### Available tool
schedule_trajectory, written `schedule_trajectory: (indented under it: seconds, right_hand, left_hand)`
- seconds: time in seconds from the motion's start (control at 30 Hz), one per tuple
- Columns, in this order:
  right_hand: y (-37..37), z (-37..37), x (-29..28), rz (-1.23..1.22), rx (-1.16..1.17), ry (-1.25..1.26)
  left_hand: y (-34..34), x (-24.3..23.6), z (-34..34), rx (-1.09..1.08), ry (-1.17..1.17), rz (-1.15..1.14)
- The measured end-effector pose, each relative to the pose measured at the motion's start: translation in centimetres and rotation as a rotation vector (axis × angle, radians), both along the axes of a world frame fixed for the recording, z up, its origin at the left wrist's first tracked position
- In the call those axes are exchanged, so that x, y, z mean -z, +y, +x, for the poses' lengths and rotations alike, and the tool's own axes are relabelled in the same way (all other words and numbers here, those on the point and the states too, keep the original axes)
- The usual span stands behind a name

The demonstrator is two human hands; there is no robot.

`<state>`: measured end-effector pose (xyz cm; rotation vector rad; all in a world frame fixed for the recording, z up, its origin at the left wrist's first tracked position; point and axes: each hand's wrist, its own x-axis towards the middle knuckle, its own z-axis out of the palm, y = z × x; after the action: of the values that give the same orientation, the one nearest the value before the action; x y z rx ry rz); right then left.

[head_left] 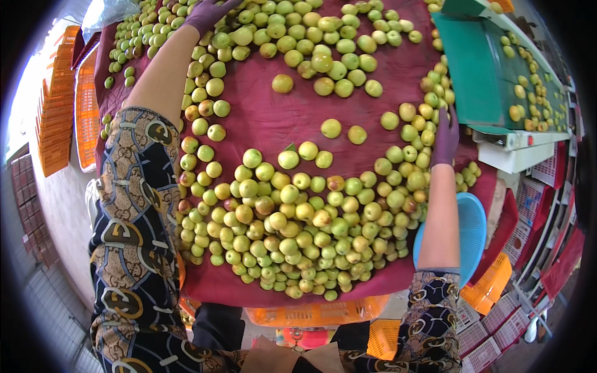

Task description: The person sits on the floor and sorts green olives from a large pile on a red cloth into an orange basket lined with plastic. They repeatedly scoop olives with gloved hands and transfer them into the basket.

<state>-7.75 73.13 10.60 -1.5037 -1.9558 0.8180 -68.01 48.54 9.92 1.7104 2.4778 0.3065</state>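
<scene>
Small round yellow-green fruits point(289, 246), some tinged red, lie across a maroon cloth point(267, 112), heaped thickly toward the near edge. My left hand point(209, 13), in a purple glove, reaches to the far left part of the cloth beside the fruits, its fingers stretched out and partly cut off by the top edge. At the right, my right hand point(446, 133), also gloved in purple, lies against the line of fruits with fingers extended upward, beside the green sorting chute point(472, 74). Whether either hand presses on particular fruits is hard to tell.
Stacked orange crates point(55, 112) stand at the left. A blue basket point(469, 242) sits below my right arm, near an orange crate point(491, 286) and red-and-white crates point(497, 332). An orange crate point(311, 314) is under the near cloth edge. More fruits point(522, 93) rest on the chute.
</scene>
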Motion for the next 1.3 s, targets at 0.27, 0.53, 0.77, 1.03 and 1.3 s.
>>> schedule_trajectory:
  seconds: [0.27,0.53,0.77,1.03,1.3]
  right_hand:
    - [9.2,-18.2,-0.4,-0.059,-0.355,0.270]
    - [-2.6,-25.2,-0.5,-0.146,-0.888,0.217]
    - [-13.2,-21.0,-2.8,-0.400,-0.960,0.313]
    - [-21.0,-8.1,-5.7,-0.055,-1.105,0.052]
    - [-0.8,4.2,-4.5,0.372,-0.511,-0.581]
  left_hand:
    - [2.3,-2.9,1.7,-0.244,-0.173,0.034]
    - [1.1,-4.8,11.4,-0.044,-0.288,0.180]
    - [-5.0,-4.8,22.6,0.263,-0.251,0.249]
    - [-14.1,-8.0,30.6,0.345,-0.108,-0.026]
    - [-15.4,-7.4,33.7,0.318,0.006,-0.044]
